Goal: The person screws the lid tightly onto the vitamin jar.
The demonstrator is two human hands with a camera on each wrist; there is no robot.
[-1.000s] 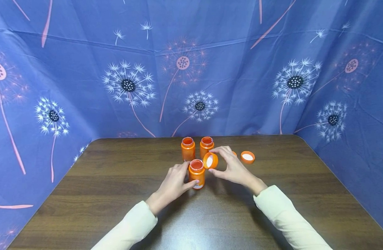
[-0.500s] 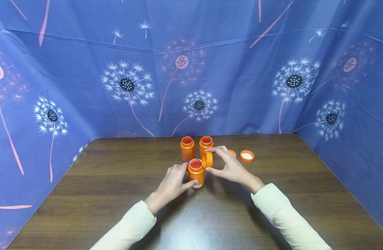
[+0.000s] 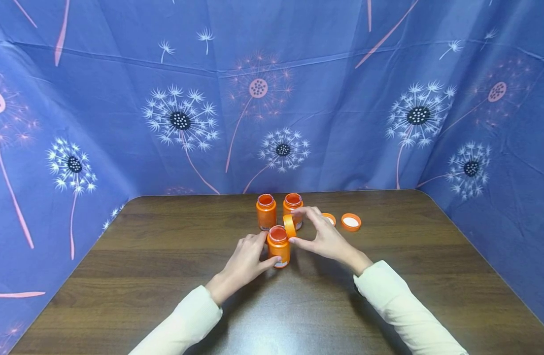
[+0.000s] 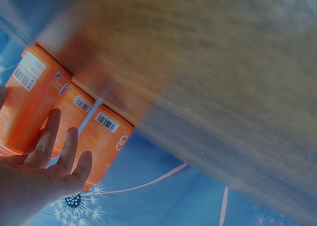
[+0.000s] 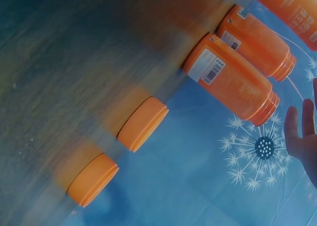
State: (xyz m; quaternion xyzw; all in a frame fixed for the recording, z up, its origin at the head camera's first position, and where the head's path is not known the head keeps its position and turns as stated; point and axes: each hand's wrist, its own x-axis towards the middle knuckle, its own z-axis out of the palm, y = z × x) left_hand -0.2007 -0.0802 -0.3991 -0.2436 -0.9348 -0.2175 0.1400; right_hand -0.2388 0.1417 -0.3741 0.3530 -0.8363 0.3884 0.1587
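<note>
An open orange plastic bottle (image 3: 278, 255) with a wide mouth stands upright on the table. My left hand (image 3: 247, 260) holds it from the left, thumb at the front and fingers behind. Between thumb and fingertips, my right hand (image 3: 328, 240) pinches an orange screw cap (image 3: 289, 226), tilted on edge beside the bottle's right rim. Whether cap and rim touch, I cannot tell. In the left wrist view the held bottle (image 4: 30, 104) shows a barcode label next to the fingers (image 4: 48, 141). The right wrist view shows only some fingers (image 5: 307, 119); the held cap is outside it.
Two more uncapped orange bottles, a left one (image 3: 266, 215) and a right one (image 3: 292, 201), stand just behind. Two caps lie white inside up at the right: one cap (image 3: 351, 222) and another (image 3: 331, 217) partly behind my hand. A dandelion-print cloth (image 3: 343, 148) borders the brown table (image 3: 165, 246).
The cap in my right hand has turned from its white inside showing to edge-on, and moved slightly left toward the bottle's mouth. My left hand keeps its hold on the bottle.
</note>
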